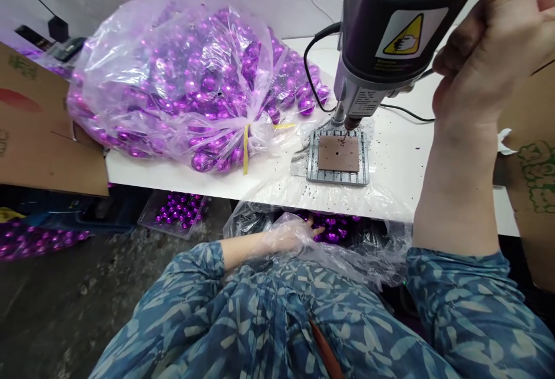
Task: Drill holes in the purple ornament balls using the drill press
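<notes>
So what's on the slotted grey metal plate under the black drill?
A flat brown rectangular board with a dark hole, plus scattered dark specks. The middle of the plate is hidden beneath the board.

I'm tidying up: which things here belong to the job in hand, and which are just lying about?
Seemingly part of the job:
drill press, beside the right hand
brown block on the drill's base
purple balls by the left hand
tied bag of purple balls

Probably just lying about:
left cardboard box
right cardboard box

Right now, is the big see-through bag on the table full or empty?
Full, or nearly: shiny purple balls bulge against the clear bag almost all over.
</notes>
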{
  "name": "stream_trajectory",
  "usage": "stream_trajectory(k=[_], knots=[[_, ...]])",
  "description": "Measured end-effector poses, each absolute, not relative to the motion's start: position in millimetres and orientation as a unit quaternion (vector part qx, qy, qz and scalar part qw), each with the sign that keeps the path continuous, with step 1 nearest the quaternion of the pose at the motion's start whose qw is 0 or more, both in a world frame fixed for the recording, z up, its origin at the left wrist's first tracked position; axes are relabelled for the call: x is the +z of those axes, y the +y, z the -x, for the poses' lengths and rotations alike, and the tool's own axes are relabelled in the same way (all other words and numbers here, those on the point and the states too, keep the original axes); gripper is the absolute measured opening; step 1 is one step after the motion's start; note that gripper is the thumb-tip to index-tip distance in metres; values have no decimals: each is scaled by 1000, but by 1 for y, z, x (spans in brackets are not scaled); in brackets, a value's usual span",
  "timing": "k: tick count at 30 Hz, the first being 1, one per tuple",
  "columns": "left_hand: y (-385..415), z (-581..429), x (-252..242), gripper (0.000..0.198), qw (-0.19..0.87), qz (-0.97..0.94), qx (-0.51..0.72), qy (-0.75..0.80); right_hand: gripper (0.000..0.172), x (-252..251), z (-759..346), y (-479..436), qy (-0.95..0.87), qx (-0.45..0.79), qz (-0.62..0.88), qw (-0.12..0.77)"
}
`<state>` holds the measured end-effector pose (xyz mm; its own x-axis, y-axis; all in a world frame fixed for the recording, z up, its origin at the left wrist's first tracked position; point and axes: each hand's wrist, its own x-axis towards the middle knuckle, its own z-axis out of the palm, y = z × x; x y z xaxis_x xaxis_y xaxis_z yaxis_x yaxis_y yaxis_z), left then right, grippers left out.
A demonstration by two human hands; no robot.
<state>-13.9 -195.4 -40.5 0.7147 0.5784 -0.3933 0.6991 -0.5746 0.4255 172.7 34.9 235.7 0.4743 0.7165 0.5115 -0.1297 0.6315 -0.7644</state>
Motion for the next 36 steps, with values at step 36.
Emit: stream_trajectory(k=[36], knots=[[51, 47, 10, 31, 589, -365, 525, 494, 70, 213, -184, 41, -502, 183, 272, 800]])
